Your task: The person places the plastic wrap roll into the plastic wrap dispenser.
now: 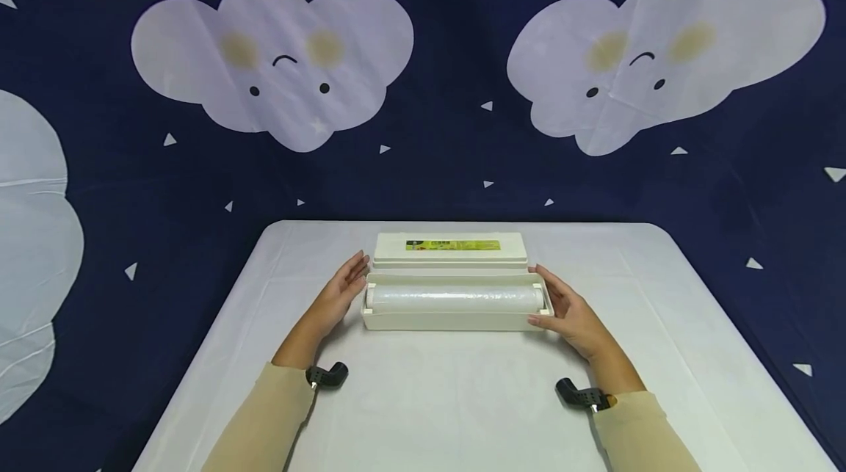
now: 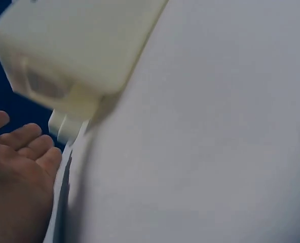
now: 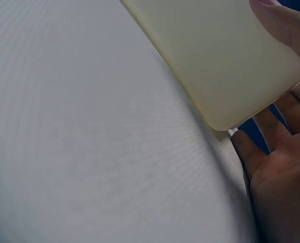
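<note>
1. Backdrop: dark blue cloth printed with white cloud faces hangs behind a white table. Landmark for all placements: the cream dispenser box, mid-table towards the far edge.
2. Left of the box: left hand, fingers straight and relaxed, palm turned towards the box's left end. Just beside it; contact cannot be told. The left wrist view shows the fingers apart from the box corner, gripping nothing.
3. Box itself: lid hinged open behind; a roll of clear film lies in the tray. Long axis runs left-right, square across the person.
4. Right of the box: right hand, fingers extended, thumb at the front right corner, touching or nearly so.
5. Both hands flank the ends; the right looks slightly closer.
</note>
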A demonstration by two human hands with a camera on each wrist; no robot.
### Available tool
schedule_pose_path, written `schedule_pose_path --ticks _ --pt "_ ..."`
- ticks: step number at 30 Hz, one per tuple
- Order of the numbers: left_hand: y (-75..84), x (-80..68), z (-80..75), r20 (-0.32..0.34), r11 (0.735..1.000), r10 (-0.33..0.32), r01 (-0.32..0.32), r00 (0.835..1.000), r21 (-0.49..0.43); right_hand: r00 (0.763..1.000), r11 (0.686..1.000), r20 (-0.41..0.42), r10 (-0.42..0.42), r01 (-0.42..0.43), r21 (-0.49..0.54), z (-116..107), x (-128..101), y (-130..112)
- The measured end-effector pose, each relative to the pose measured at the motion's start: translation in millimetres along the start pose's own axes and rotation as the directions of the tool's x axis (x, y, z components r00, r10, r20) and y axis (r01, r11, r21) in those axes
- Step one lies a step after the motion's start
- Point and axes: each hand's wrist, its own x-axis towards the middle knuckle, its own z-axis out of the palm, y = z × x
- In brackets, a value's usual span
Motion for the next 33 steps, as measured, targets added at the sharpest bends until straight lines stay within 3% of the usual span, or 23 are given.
schedule_pose_path --ticks 4,8,12,17,23,27,33 --pt "2.5 16.7 -10.5 -0.053 0.998 -0.04 0.042 0.998 0.049 1.0 1.0 0.007 0.0 0.0 0.012 0 0 -2" --pt "5.0 32.8 -21.1 -0.059 0.994 -0.078 0.082 0.995 0.076 1.0 1.0 0.009 -0.009 0.009 0.021 1 0 -3" --pt "6.8 48.0 -27.3 -0.056 0.99 -0.074 0.08 0.996 0.115 1.0 1.0 0.009 -0.009 0.009 0.022 1 1 -3" --pt "11.2 70.0 -23.8 -0.065 0.985 -0.044 0.054 0.997 0.163 1.0 1.0 0.005 0.0 -0.001 0.019 0 0 -2" --pt "14.5 92.3 -14.7 -0.027 0.972 -0.107 0.11 0.994 0.209 1.0 1.0 -0.004 -0.006 0.006 0.023 -2 -2 2" --pt "12.4 100.1 -15.6 -0.018 0.958 -0.139 0.139 0.99 0.252 1.0 1.0 0.002 -0.005 0.004 0.025 -3 -1 5" --pt "5.5 105.6 -19.5 0.008 0.937 -0.125 0.116 0.992 0.33 1.0 1.0 -0.007 0.013 -0.012 0.012 -2 -1 4"
